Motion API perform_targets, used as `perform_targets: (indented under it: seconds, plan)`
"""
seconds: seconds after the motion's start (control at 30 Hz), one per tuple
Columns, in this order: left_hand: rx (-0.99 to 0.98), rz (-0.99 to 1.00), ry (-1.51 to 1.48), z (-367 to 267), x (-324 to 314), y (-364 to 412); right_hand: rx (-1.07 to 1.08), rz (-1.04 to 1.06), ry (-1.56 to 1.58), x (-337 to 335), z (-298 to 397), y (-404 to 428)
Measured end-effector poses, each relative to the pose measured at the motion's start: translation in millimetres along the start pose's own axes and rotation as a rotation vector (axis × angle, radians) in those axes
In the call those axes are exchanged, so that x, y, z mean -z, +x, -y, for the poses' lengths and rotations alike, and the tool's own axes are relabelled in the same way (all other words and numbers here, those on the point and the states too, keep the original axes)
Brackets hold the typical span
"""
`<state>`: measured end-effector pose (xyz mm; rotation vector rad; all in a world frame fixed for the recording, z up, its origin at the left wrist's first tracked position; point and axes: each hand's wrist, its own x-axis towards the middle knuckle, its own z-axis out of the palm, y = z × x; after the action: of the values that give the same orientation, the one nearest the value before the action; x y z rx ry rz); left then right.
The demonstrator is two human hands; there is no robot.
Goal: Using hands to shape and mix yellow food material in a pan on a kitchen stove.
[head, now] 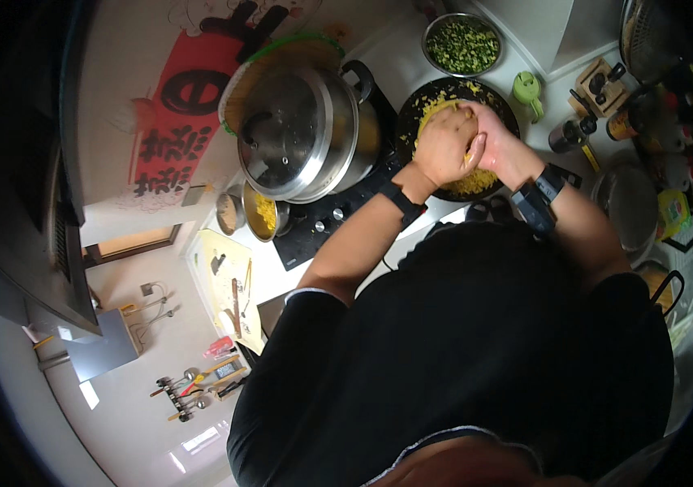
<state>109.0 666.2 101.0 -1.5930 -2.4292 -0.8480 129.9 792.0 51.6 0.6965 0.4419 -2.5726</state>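
My left hand (448, 143) and my right hand (494, 135) are pressed together, palms facing, over a round dark pan (406, 125). Yellow chopped food (474, 182) lies in the pan and shows around my fingers; whether some is between my palms is hidden. The left fingers lie across the right hand, and the left thumb points up along the right palm. A metal bowl of chopped green vegetables (463, 45) stands just beyond the pan. A large steel pot with a glass lid (288, 134) stands to the left.
A light green plastic cup (527, 88) stands right of the pan, near a dark bottle (568, 134) and a wooden knife block (601, 88). At the left are a metal bowl of yellow food (264, 216), a smaller bowl (229, 214) and the black cooktop (303, 240).
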Motion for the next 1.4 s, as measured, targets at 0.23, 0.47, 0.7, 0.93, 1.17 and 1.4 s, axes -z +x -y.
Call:
perform_targets:
  seconds: [0.23, 0.47, 0.7, 0.93, 1.17, 1.4]
  plan:
    - [0.131, 0.022, -0.079, 20, -43, -21, -0.093, -0.135, 0.149, 33, -21, 36]
    - [0.2, 0.022, -0.08, 36, -62, -19, -0.159, -0.212, 0.162, 43, -22, 59]
    - [0.247, 0.015, -0.077, 46, -70, -28, -0.176, -0.307, 0.344, 56, -34, 89]
    - [0.29, 0.001, -0.11, 51, -73, -45, -0.105, -0.448, 0.266, 29, -35, 68]
    - [0.287, -0.038, -0.183, 53, -88, -56, -0.21, -0.2, 0.169, 95, -46, 94]
    - [0.332, -0.046, -0.183, 48, -94, -74, -0.224, -0.186, -0.001, 93, -44, 80]
